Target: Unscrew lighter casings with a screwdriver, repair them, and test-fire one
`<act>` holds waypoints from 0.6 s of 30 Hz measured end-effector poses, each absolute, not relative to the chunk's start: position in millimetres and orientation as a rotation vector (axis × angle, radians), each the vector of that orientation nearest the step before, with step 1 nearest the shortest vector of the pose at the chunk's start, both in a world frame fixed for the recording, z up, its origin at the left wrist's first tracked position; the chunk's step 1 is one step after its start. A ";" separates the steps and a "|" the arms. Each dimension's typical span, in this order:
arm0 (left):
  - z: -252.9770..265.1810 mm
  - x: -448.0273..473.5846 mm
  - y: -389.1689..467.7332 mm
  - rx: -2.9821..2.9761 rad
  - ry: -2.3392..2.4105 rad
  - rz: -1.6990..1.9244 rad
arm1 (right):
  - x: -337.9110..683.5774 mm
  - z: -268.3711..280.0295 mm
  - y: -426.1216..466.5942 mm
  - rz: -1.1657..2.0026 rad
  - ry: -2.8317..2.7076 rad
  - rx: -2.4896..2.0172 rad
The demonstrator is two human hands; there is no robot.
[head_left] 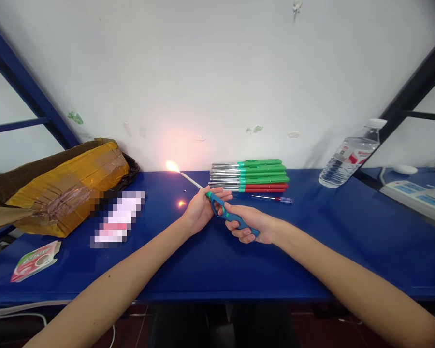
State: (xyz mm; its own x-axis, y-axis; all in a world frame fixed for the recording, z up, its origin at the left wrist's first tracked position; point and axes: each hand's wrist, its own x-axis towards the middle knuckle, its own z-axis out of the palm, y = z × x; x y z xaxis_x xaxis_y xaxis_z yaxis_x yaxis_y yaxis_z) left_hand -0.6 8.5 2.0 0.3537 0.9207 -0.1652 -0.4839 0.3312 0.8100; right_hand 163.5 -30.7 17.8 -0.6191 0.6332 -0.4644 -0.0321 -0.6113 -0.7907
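My right hand (258, 220) is wrapped round the blue handle of a long-necked gas lighter (240, 223), its thumb on top near the trigger guard. The lighter's metal tube points up and left, and an orange flame (172, 166) burns at its tip. Under the green collar, my left hand (197, 212) lies palm up with fingers stretched out, seemingly touching the lighter's neck. Behind the hands, several green lighters (264, 170) and red lighters (266, 187) lie in a row, tubes to the left. A small screwdriver (284, 199) rests in front of them.
On the left of the blue table (293, 266) stand an opened carton wrapped in yellow tape (72, 188), a blurred-out packet (118, 217) and a torn piece of printed card (36, 261). A water bottle (351, 157) leans at the right, near a white power strip (413, 198).
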 end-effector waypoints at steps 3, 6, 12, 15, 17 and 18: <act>0.4 -0.6 9.2 0.730 0.718 1.016 | 164.3 19.1 -29.3 2.273 -1.077 -1.102; -0.5 -0.4 9.6 0.725 0.728 1.017 | 164.7 19.5 -28.3 2.281 -1.074 -1.116; 2.1 0.6 8.6 0.715 0.783 1.028 | 164.5 15.9 -27.9 2.275 -1.099 -1.114; 3.3 0.9 8.2 0.710 0.814 1.034 | 164.2 14.1 -27.8 2.253 -1.116 -1.100; 3.5 0.9 8.2 0.703 0.835 1.038 | 163.9 14.4 -28.0 2.245 -1.116 -1.095; 3.6 1.0 8.2 0.702 0.843 1.042 | 163.7 15.1 -28.2 2.243 -1.116 -1.090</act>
